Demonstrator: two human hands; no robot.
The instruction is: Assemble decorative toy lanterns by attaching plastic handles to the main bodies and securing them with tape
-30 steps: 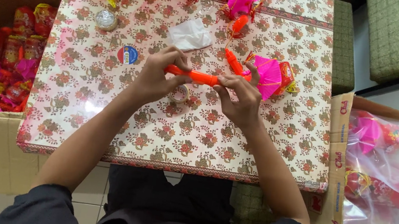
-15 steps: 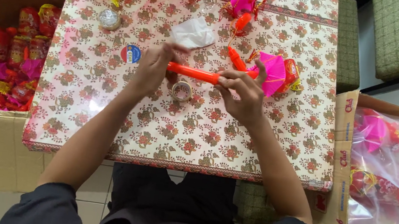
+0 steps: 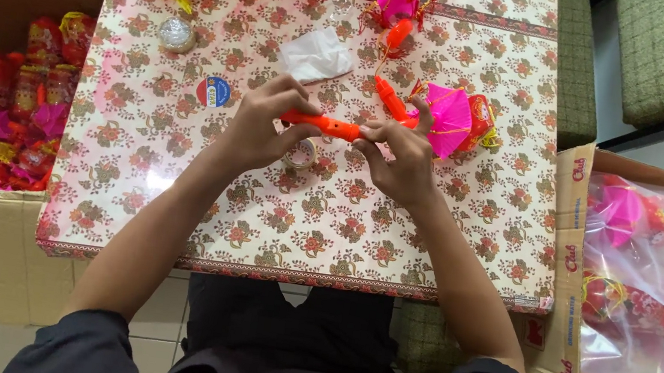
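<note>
Orange plastic stick (image 3: 325, 124) held level just above floral surface (image 3: 175, 190), over tape roll (image 3: 300, 154). Looks light, rigid, smooth, maybe slippery; best gripped at ends. Left hand (image 3: 258, 128) curled, fingertips pinching left end. Right hand (image 3: 405, 160) pinching right end, near pink lantern (image 3: 449, 121).

Slim orange plastic stick (image 3: 325, 124): smooth, slight gloss. Floral-patterned table covering (image 3: 320, 211): glossy, sheen near its left edge. Pink folded-paper lantern (image 3: 450, 121): matt, pleated. Brown cardboard box with clear plastic bags (image 3: 656, 258): board matt, film shiny and wrinkled. Crumpled white tissue (image 3: 317, 55): soft, matt. Small silver foil ball (image 3: 176, 34): metallic glitter.
</note>
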